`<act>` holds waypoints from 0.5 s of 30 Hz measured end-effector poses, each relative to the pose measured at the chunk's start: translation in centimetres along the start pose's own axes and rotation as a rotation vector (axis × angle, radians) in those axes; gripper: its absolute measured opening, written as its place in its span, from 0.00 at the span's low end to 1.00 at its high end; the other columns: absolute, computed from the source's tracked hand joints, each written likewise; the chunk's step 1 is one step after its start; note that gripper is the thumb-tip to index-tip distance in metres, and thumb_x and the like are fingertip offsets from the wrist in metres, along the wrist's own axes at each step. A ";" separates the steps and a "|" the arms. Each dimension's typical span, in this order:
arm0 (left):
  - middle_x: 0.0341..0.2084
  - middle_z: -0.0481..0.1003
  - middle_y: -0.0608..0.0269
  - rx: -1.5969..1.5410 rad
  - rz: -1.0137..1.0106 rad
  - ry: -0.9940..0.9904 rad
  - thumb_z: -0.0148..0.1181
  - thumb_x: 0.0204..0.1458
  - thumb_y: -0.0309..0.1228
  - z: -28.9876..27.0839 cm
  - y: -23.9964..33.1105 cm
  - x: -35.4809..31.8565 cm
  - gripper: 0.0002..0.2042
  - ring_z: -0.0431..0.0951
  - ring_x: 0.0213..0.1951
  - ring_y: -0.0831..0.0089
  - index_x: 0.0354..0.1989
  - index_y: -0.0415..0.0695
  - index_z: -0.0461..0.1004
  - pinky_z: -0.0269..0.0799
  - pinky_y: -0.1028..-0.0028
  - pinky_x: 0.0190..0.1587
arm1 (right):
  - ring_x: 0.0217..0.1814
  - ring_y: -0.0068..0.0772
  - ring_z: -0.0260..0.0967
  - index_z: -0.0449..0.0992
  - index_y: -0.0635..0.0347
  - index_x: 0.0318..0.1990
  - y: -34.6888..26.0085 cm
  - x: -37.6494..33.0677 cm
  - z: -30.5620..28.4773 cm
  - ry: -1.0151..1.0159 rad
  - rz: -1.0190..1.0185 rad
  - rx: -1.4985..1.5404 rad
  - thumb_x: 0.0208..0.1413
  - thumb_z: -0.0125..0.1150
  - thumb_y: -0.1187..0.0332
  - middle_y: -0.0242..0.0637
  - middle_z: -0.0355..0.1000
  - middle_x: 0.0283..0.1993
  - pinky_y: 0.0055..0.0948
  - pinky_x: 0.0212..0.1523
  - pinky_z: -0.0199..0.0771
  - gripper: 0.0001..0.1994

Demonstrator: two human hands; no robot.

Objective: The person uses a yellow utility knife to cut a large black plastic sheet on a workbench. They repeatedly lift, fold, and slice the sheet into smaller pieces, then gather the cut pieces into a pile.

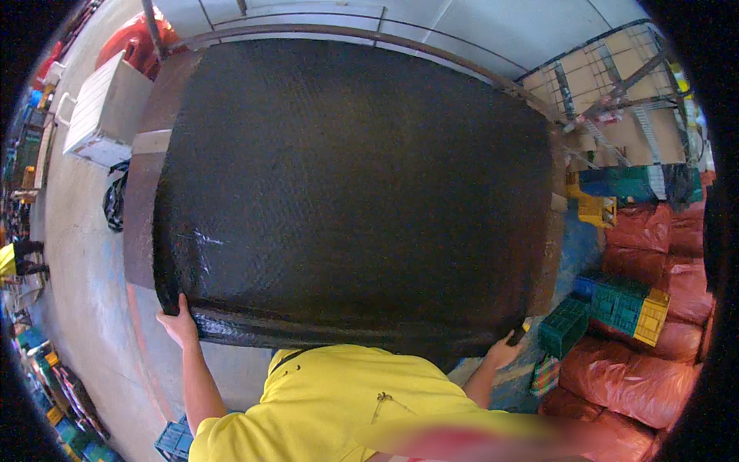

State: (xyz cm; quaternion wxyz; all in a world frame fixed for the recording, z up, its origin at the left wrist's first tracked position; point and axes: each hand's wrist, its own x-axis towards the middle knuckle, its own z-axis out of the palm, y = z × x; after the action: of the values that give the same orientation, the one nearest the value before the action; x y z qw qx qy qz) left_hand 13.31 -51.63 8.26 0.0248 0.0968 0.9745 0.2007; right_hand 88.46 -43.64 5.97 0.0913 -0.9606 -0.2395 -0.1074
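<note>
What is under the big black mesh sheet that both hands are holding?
Under the black mesh sheet a brown flat surface shows at its left and right edges. Everything beneath the middle is covered.

A brown desk (140,208) carries one thing: a large sheet of black woven mesh (354,192) that lies flat across nearly the whole top. Bare brown surface shows only as a strip along the desk's left edge and a thin sliver at its right edge. The mesh hangs over the near edge in a rolled fold. A metal rail (323,32) runs along the far edge. The desk stands on a pale concrete floor (85,285). On the floor, right of the desk, lie bulging red sacks (654,369), with green, blue and yellow plastic crates (623,304) among them; a white crate (104,108) sits by the far left corner.
</note>
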 end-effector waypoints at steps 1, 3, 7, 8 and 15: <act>0.43 0.71 0.39 0.033 -0.026 -0.019 0.69 0.42 0.49 -0.5 -1.1 0.3 0.37 0.73 0.46 0.48 0.49 0.30 0.63 0.67 0.59 0.50 | 0.48 0.56 0.72 0.67 0.67 0.56 2.0 -0.5 1.0 -0.009 0.023 -0.021 0.56 0.54 0.45 0.54 0.72 0.50 0.45 0.47 0.71 0.33; 0.47 0.70 0.37 0.284 -0.051 0.000 0.68 0.41 0.45 -1.4 -0.5 1.4 0.40 0.72 0.49 0.47 0.56 0.29 0.57 0.67 0.59 0.52 | 0.47 0.55 0.72 0.67 0.68 0.56 5.6 -0.4 2.5 -0.001 0.024 -0.116 0.56 0.54 0.45 0.53 0.72 0.50 0.45 0.47 0.71 0.32; 0.60 0.58 0.41 0.333 0.466 0.151 0.61 0.41 0.35 0.6 11.2 4.9 0.38 0.55 0.63 0.48 0.63 0.33 0.55 0.50 0.55 0.63 | 0.46 0.54 0.72 0.73 0.71 0.49 3.8 3.8 2.5 0.243 0.028 -0.037 0.57 0.54 0.47 0.55 0.74 0.47 0.45 0.47 0.71 0.29; 0.64 0.54 0.43 0.230 0.654 0.192 0.59 0.42 0.33 2.6 15.3 5.6 0.37 0.50 0.66 0.48 0.63 0.34 0.56 0.45 0.54 0.66 | 0.45 0.54 0.73 0.74 0.71 0.47 0.7 5.1 1.5 0.281 -0.077 0.193 0.57 0.55 0.49 0.55 0.74 0.46 0.44 0.46 0.72 0.27; 0.69 0.43 0.48 0.227 0.576 0.033 0.36 0.58 0.59 12.3 24.5 6.9 0.41 0.37 0.71 0.57 0.69 0.36 0.44 0.33 0.51 0.69 | 0.30 0.32 0.72 0.72 0.65 0.46 -41.6 -11.1 -4.1 -0.764 -0.615 1.125 0.53 0.60 0.69 0.43 0.72 0.38 0.31 0.27 0.73 0.15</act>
State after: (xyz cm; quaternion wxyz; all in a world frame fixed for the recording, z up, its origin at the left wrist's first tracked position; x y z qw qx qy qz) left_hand 12.04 -23.50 6.61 -0.0601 0.3678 0.9235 0.0910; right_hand 58.30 -13.34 12.33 0.4452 -0.6290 -0.5314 0.3519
